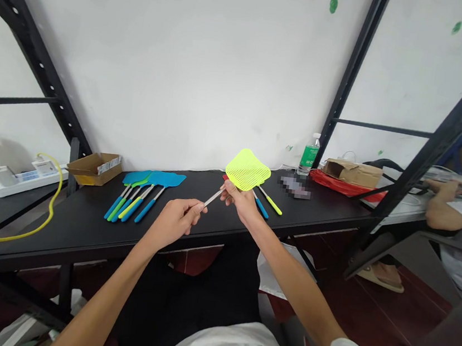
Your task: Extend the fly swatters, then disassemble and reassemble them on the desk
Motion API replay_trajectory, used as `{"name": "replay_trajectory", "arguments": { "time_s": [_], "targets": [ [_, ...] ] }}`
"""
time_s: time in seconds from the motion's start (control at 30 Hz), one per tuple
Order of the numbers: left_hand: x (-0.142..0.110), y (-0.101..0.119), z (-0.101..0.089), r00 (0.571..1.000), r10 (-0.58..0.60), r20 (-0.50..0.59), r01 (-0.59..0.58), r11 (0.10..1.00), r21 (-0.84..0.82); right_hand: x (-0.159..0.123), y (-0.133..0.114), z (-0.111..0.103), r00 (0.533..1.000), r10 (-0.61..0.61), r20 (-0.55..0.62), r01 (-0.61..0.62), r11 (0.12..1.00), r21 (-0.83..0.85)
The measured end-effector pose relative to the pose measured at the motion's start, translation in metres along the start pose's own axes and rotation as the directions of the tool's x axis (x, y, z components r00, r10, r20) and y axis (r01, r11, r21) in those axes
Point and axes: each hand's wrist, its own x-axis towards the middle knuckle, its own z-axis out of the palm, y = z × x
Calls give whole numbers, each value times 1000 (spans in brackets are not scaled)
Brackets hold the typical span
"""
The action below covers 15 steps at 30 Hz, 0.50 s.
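Left hand point(174, 223) is curled nearly shut, and its fingertips point(198, 209) pinch the thin end of a bare metal rod point(213, 197) – no soft grip covers that end. Right hand point(241, 202) is closed too. It holds the same rod up high, just under a bright yellow plastic fly swatter head point(248, 169). So the swatter is up in the air between the two hands, tilted, above the black table point(59, 230). Both hands are busy with this one swatter right now.

Just past the right hand, two more swatter handles lie on the table, a blue handle point(262, 208) and a yellow handle point(270, 201). Their heads are hidden behind the yellow head. Off to the left, a bunch of blue swatters point(147, 188) with blue and green handles lie side by side. Behind them sits a torn cardboard box point(94, 168). Farther right stand a water bottle point(309, 154) with a green label, a flat cardboard box point(353, 173) and a red bag point(339, 186). At the far right, a co-worker's arm point(441, 207) rests on a different table – well apart from these hands.
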Motion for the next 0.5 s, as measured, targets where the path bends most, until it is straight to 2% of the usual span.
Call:
{"name": "replay_trajectory", "arguments": {
  "time_s": [0.13,0.2,0.27,0.37,0.5],
  "targets": [
    [-1,1,-8,994,41,-104,-8,955,297,11,-3,-18,993,12,-120,-9,999,32],
    [-3,0,-16,993,49,-111,-1,917,399,18,-5,-32,980,41,-193,-31,998,54],
    [-3,-3,-24,996,52,-76,-14,898,440,24,-7,-47,965,56,-258,-37,996,79],
    [-4,-8,-33,998,67,-4,-59,902,427,29,-10,-60,954,49,-295,-15,993,115],
    [-4,-13,-38,998,62,0,-56,899,435,26,-12,-60,959,84,-271,-42,987,155]
  ]
}}
